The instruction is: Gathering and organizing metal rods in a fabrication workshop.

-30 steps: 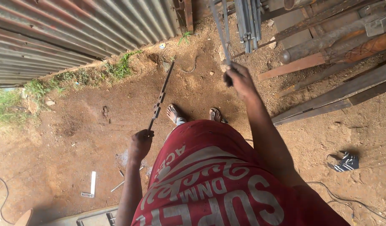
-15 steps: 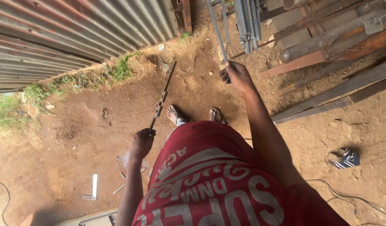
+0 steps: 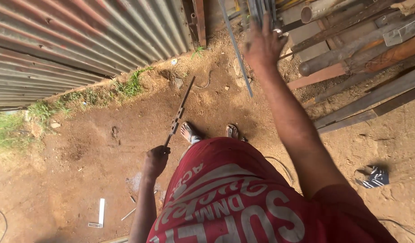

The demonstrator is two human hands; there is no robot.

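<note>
Picking stock: the left hand is clenched on a notched metal strip pointing to 12 o'clock; the right hand, fingers spread, reaches the leaning metal bars at 1 o'clock, needing a closing grasp on one

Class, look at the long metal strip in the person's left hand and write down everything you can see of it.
The metal strip is long, thin, flat and dark grey, with a few notches or holes near its middle. It looks like steel. The left hand grips its near end in a closed fist. From there it slants up and away over the bare dirt ground, towards the corrugated metal wall. Whether its far tip touches the soil cannot be told.
</note>
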